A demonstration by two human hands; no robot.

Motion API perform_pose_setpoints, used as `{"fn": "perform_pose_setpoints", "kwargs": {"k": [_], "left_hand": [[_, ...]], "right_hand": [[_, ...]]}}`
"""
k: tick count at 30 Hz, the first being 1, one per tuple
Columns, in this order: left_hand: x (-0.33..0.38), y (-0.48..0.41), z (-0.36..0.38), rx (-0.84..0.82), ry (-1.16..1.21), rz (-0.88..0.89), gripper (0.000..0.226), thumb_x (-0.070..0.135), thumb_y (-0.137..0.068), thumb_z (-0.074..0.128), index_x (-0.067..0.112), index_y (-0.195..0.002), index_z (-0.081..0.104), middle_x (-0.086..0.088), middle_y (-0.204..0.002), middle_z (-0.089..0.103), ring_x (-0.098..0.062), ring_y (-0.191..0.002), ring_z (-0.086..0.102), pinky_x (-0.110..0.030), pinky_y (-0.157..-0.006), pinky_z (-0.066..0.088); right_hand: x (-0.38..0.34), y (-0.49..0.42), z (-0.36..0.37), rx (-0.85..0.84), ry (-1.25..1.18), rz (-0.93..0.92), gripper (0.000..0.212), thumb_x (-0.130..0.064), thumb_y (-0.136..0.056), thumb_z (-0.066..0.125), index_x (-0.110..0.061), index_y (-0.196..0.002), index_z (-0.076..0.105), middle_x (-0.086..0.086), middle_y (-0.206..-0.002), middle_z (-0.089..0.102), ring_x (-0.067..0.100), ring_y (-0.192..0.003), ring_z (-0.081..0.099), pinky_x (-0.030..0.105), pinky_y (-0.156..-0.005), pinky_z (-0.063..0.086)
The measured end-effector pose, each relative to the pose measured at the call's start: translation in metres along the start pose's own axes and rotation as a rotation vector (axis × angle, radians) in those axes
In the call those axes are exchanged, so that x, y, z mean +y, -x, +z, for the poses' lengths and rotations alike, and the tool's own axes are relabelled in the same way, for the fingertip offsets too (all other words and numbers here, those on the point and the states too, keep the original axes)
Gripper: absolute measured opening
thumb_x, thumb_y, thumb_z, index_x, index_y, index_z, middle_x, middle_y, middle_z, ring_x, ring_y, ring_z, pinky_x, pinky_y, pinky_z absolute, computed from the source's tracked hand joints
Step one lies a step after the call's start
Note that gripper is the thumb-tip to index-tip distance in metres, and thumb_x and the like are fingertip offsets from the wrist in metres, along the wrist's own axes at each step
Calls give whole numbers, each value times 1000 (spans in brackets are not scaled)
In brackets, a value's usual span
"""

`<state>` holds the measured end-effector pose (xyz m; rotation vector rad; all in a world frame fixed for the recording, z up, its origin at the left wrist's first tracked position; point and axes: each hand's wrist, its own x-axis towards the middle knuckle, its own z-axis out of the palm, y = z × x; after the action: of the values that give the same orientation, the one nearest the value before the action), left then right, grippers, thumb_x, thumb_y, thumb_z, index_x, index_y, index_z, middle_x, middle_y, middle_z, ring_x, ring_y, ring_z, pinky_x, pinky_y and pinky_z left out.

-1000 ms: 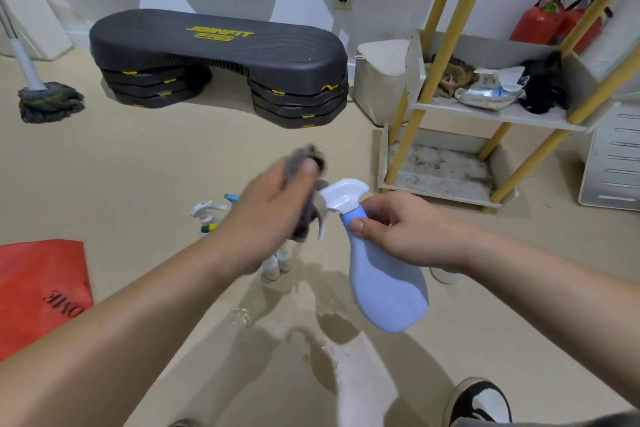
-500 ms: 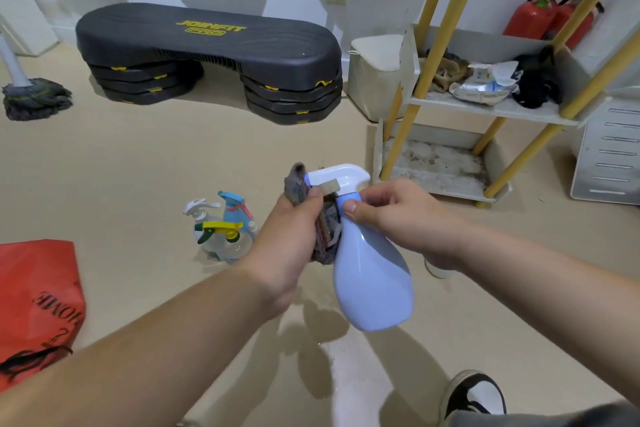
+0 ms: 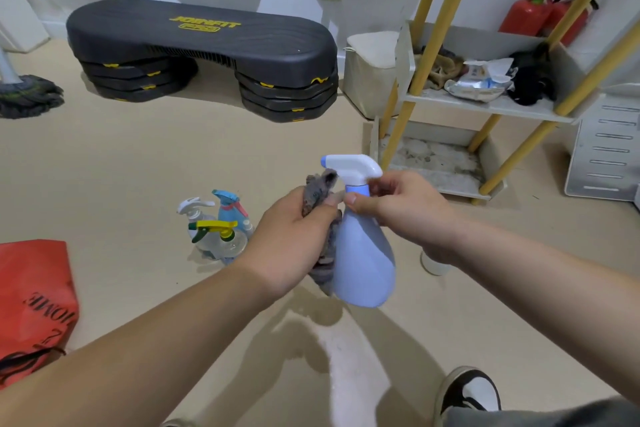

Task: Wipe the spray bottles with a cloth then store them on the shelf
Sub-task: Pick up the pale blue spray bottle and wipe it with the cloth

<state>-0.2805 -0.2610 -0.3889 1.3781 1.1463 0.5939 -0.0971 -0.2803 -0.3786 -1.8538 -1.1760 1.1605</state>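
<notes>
The beige floor [image 3: 138, 163] fills most of what I see from here. A broad stretch of it runs from the person's feet out to 11 o'clock, where a long black plastic step platform [image 3: 201, 45] sits on stacked risers against the white wall. At 2 o'clock stands a white shelf rack [image 3: 491, 109] on slanting yellow poles. Its lower tray [image 3: 446, 189] rests on the floor with its front lip towards the person, and the middle shelf holds rags and a foil packet. A white slotted panel [image 3: 606, 156] stands just beyond the rack at 3 o'clock. A red fabric bag [image 3: 34, 305] lies at the view's edge at 8 o'clock. A grey string mop [image 3: 27, 97] rests on the floor at 10 o'clock, well apart from the platform.

In the middle, held in the air above a glossy patch of floor, is a light-blue plastic spray bottle [image 3: 363, 253] with a white trigger head [image 3: 353, 166], upright and leaning a little. The right hand [image 3: 405, 208] pinches its neck just under the trigger, thumb in front and fingers curled behind. The left hand [image 3: 287, 243] has its fingers clamped round a crumpled grey cloth [image 3: 317, 191], which is pressed against the bottle's left side. At 9 o'clock of the hands, near them, a small huddle of spray bottles [image 3: 218, 229] stands on the floor, touching one another. A black-and-white shoe [image 3: 471, 392] shows at 5 o'clock.
</notes>
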Motion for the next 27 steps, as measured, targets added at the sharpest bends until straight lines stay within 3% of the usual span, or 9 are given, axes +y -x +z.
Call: {"fn": "perform_pose_setpoints", "kwargs": {"k": [3,6,9,12,15,17,19,23,27], "left_hand": [[-1,6,7,-56,-8,59,31,44,-90,51,44,-117,66,18,-96,71,-11,-97,66,-37,-88,52],[-4,3,6,-84,44,45,34,30,-87,53,47,-114,65,24,-84,67,-4,-87,63,-33,-82,48],[0,5,1,-93,73,48,37,20,-87,61,41,-117,64,22,-95,74,-3,-94,69,-33,-86,53],[1,2,-8,-34,6,79,30,19,-87,69,32,-115,68,15,-106,78,-5,-105,72,-38,-97,58],[8,-2,-23,-21,-22,112,7,25,-93,78,22,-99,75,9,-87,78,-3,-82,72,-23,-79,58],[13,-6,-34,-124,9,103,13,22,-94,77,11,-101,75,-10,-93,78,-15,-84,72,-33,-83,54],[13,-10,-42,-259,137,59,29,22,-91,75,1,-111,72,-20,-103,75,-28,-93,71,-43,-89,49],[12,-14,-46,-413,401,-67,48,23,-89,60,4,-133,67,-18,-126,68,-33,-114,65,-49,-107,42],[12,-14,-43,-466,522,-129,46,22,-86,57,14,-128,75,-17,-124,73,-32,-102,72,-39,-95,58]], "right_hand": [[-7,7,11,2,84,-130,12,-13,-87,70,-4,-95,68,5,-75,56,13,-70,50,30,-68,42],[-15,12,14,-29,163,-204,12,-8,-89,62,-10,-97,71,12,-84,68,11,-74,54,28,-69,45],[-26,22,12,-163,200,-234,25,-12,-85,58,-19,-103,74,1,-93,75,5,-78,63,20,-71,51],[-30,26,7,-320,168,-228,50,-12,-74,47,-25,-114,74,-6,-104,77,8,-89,68,24,-79,53],[-29,25,3,-363,97,-175,40,5,-94,51,-18,-113,77,-4,-98,78,12,-91,73,40,-93,56],[-29,22,2,-287,30,-145,22,-5,-100,56,-10,-105,77,10,-97,78,25,-85,75,51,-96,56],[-30,18,0,-184,-103,-96,14,-11,-99,61,-4,-95,72,16,-84,73,26,-73,69,57,-89,58],[-33,15,-3,-193,-289,-37,23,-32,-96,72,-11,-94,64,9,-73,60,30,-71,62,46,-71,56],[-29,16,-2,-284,-293,-44,35,-44,-97,67,-9,-99,72,4,-74,58,21,-64,49,36,-64,52]]}}
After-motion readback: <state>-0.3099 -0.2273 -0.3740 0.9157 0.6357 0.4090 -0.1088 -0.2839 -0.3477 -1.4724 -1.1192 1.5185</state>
